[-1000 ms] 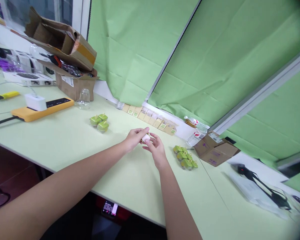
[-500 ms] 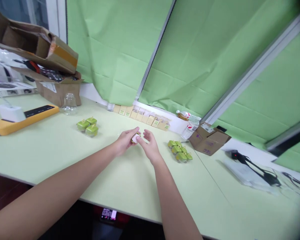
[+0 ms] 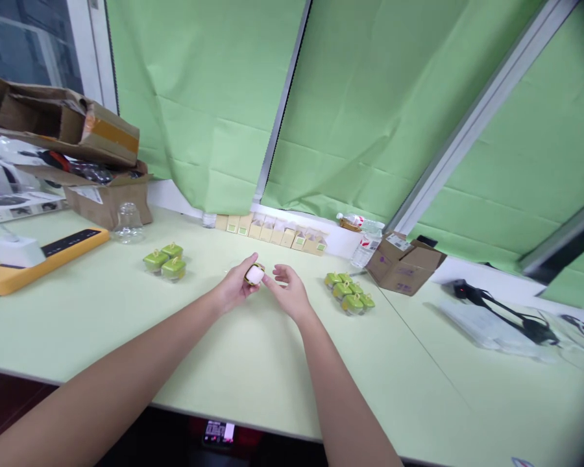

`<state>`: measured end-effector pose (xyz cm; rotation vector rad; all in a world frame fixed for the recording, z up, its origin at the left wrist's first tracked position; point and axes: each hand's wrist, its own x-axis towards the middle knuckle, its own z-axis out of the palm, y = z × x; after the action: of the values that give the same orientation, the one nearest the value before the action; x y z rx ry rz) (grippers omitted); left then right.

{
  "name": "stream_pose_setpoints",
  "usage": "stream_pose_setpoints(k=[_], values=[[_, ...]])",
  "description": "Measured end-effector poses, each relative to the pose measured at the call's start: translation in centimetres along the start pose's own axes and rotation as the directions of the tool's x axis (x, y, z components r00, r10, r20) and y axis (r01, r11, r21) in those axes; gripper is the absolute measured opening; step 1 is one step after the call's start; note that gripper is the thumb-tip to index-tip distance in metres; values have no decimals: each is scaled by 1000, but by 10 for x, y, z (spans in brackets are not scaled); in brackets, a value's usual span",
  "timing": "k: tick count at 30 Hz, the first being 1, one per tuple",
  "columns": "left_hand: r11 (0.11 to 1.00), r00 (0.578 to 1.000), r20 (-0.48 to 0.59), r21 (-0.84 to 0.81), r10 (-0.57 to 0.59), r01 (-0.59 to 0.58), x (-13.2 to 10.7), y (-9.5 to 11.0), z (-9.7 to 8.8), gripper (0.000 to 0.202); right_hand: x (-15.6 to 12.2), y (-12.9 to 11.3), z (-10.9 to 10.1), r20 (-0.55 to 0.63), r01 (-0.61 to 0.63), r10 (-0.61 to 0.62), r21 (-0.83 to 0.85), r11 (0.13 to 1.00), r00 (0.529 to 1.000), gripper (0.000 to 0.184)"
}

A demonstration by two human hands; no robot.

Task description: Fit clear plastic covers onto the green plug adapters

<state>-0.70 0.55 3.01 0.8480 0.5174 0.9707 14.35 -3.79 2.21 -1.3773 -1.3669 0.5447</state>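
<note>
Left of the row of small boxes [image 3: 272, 231] sit three green pieces [image 3: 164, 263]; right of it are a bigger green cluster [image 3: 350, 293], a water bottle [image 3: 365, 250] and a cardboard box [image 3: 403, 263] (none blocks the hands). Just in front of that row the left hand [image 3: 233, 288] pinches a small white piece [image 3: 254, 274] between thumb and fingertips. The right hand [image 3: 287, 293], fingers loosely curled and apart, hovers just beside it, contact unclear.

left hand [image 3: 233, 290] pinching small box [image 3: 254, 274] (white)
</note>
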Motion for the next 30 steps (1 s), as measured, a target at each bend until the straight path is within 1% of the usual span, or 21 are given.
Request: stream_pose_setpoints(k=[2,4,6,8,9,11,14,16,21,24,27,30], values=[[999,999,-9,8,33,-33,1,-1,0,41,-1,-5,-1,17,13,-13,36,999,1000,49],[999,999,-11,14,46,-46,2,-2,-1,42,-3,-14,1,6,50,-51,109,993,999,45],[998,999,2,20,53,-53,2,-3,-1,42,-6,-23,5,-14,99,-98,193,976,995,47],[998,998,27,23,57,-58,0,-3,-1,42,-8,-26,8,-9,125,-127,235,964,992,54],[998,998,43,23,56,-57,-1,-3,-1,42,-9,-26,10,10,118,-123,228,967,992,58],[998,997,64,29,47,-49,-2,-3,1,42,-9,-22,11,63,58,-71,188,980,995,66],[997,998,49,50,50,-52,-3,-2,2,43,-7,-14,10,132,-33,10,170,985,991,74],[998,998,33,47,49,-51,-3,0,3,43,-5,-11,7,144,-47,21,181,982,989,75],[999,999,18,5,38,-38,-1,5,0,43,-3,-7,4,110,-48,32,147,988,993,71],[997,997,38,28,69,-70,1,6,-1,44,-2,-3,5,66,-52,46,91,995,997,64],[986,993,40,120,109,-114,4,4,-2,46,-1,-1,5,41,-53,50,61,997,998,56],[944,988,-10,296,155,-145,7,-1,-5,47,1,-2,4,27,-47,45,84,995,999,43]])
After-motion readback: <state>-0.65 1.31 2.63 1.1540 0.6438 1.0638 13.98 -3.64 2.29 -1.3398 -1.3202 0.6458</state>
